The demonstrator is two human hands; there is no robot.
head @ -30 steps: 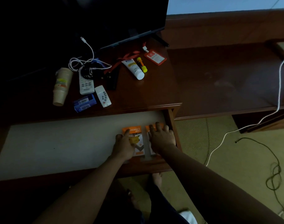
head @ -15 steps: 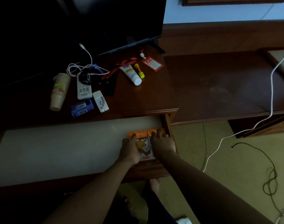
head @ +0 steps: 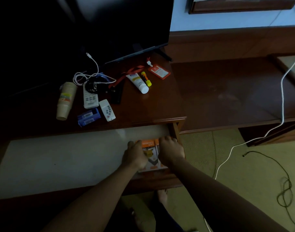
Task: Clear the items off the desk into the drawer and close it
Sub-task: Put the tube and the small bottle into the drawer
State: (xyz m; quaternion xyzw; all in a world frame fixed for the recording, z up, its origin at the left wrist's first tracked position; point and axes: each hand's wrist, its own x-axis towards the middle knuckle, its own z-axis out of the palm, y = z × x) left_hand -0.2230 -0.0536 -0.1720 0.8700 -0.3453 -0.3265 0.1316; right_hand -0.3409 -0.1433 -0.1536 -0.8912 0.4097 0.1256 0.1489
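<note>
Head view: vs 1 s ago both hands have slid the orange-and-white packaged boxes (head: 151, 154) further toward the right-front corner of the open wooden drawer w/ pale liner (head: 59, 161), fingers more curled. So first items look stowed; desk clutter still waiting. Left hand (head: 135, 156) cups the packs' left side; right hand (head: 171, 152) presses on their right, clenched over them. Paper cup stack (head: 65, 101), white remotes (head: 90, 97), white tube (head: 138, 82) sit well apart on the dark wood desk (head: 151, 104).
</note>
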